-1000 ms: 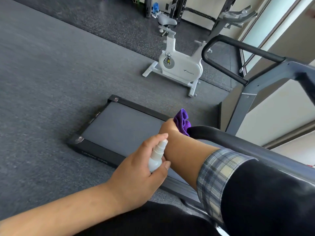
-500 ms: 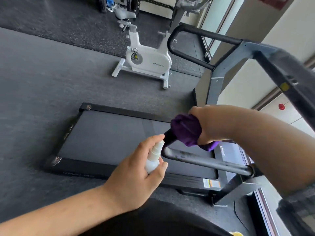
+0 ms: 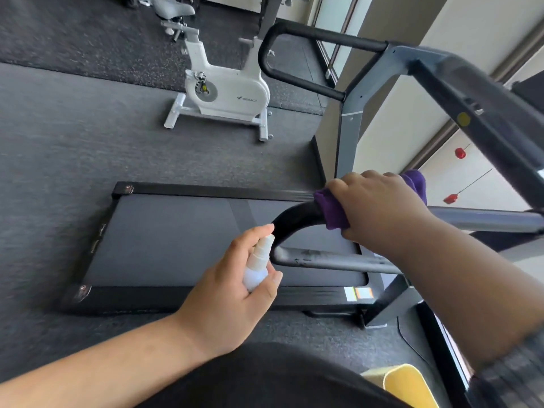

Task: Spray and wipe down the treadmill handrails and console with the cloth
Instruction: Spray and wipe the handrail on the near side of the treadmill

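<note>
Treadmill [image 3: 182, 240] lies across the dark gym floor [image 3: 59, 142], belt deck to the left, uprights and rails to the right. Near handrail [image 3: 297, 214] curves in a black loop just above the deck; far handrail [image 3: 318, 35] sits well apart, toward the white exercise bike [image 3: 226, 89]. Console not identifiable in this view.

Right hand [image 3: 379, 207], grip curled around the purple cloth [image 3: 331, 212], which is wrapped over the top of the near handrail's bend. Left hand [image 3: 235, 293], grip closed around a small white spray bottle [image 3: 257, 265], one finger resting on the pump top, nozzle near the rail's curve and just left of the cloth.

Risks, as judged:
- Lower bar of the near loop shows scuffed, dull patches; cloth covers only the upper bend, so the underside could be missed.
- Nozzle direction unclear; a press could send mist onto the belt, leaving a slick patch.
- Cloth bunched, tail loose behind the knuckles; it could slip off the rail on a fast stroke.
- Far handrail and console apparently remain to be done; they are easily skipped.
</note>
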